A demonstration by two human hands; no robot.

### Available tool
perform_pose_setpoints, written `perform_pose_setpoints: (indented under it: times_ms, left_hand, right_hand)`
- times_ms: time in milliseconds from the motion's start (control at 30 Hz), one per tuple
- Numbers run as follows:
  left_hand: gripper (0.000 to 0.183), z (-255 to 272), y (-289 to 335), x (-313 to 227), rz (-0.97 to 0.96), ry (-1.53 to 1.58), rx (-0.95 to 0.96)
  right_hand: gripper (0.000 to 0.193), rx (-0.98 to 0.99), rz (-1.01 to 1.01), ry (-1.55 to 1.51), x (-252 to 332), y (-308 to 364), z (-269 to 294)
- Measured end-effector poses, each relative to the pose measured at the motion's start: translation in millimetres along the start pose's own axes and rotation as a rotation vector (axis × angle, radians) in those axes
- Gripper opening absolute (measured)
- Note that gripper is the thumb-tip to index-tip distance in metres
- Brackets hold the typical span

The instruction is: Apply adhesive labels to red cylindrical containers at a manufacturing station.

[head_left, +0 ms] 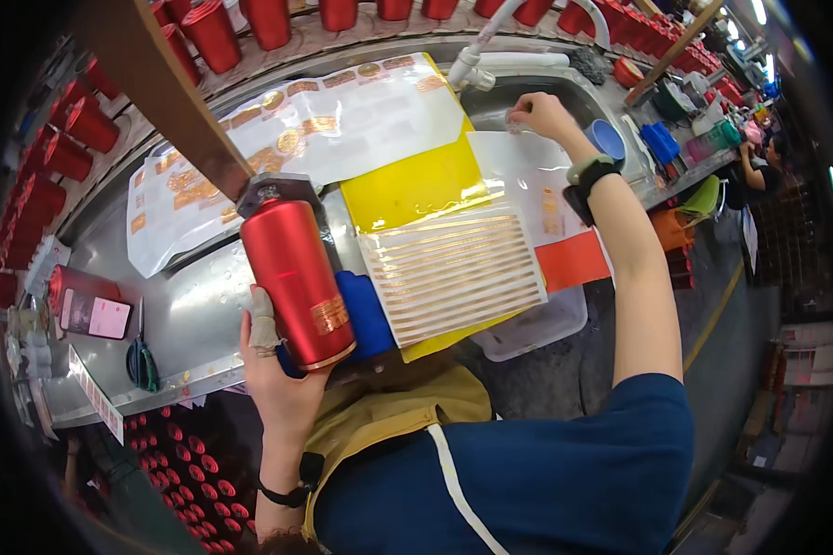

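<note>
A red metal canister (287, 264) with gold print near its lower end lies tilted in front of me. My left hand (285, 393) is closed round that end, tape wrapped on one finger. The canister's other end sits against a dark holder (273, 188) below a wooden post. My right hand (544, 115) is over the near edge of the sink (500, 97), fingers pinched together. Whatever is between them is too small to make out. Close to it lie a sheet of white paper (518, 171) and a yellow sheet (412, 185). A gold-striped sheet (453, 277) lies nearer me.
White sheets with gold decals (342, 139) cover the metal counter. Beyond stand rows of red canisters (213, 37). A white tap (470, 69) and a blue cup (606, 139) are at the sink. A phone (95, 314) and scissors (142, 361) lie left. Another person (764, 171) sits far right.
</note>
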State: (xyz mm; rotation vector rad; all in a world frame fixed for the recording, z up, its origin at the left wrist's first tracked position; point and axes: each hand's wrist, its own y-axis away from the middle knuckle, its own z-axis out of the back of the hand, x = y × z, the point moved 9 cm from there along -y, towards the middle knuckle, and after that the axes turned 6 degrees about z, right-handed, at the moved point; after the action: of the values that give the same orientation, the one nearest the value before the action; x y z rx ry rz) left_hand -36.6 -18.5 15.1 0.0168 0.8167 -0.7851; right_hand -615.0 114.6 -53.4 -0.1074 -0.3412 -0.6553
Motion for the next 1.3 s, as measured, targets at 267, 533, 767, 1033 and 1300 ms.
perform_pose_setpoints:
  times_ms: [267, 533, 767, 1033, 1300]
  left_hand:
    - [0.116, -3, -3, -1, -0.041, 0.070, 0.012]
    - [0.123, -24, -3, 36, 0.221, 0.381, 0.208]
    - [0.129, -18, -7, 31, 0.053, 0.338, 0.161]
    - [0.133, 1, -14, 14, 0.037, 0.502, 0.281]
    - [0.083, -26, -60, 29, 0.393, 0.765, 0.277]
  right_hand:
    - [0.033, 0.009, -0.273, 0.411, 2, -24, -41]
    - [0.019, -0.323, 0.217, 0.000, 159, 55, 47]
    - [0.010, -0.241, 0.462, -0.272, 309, 165, 47]
    - [0.014, -0.064, 0.623, -0.572, 408, 195, 30]
    - [0.021, -0.094, 0.567, -0.490, 415, 161, -10]
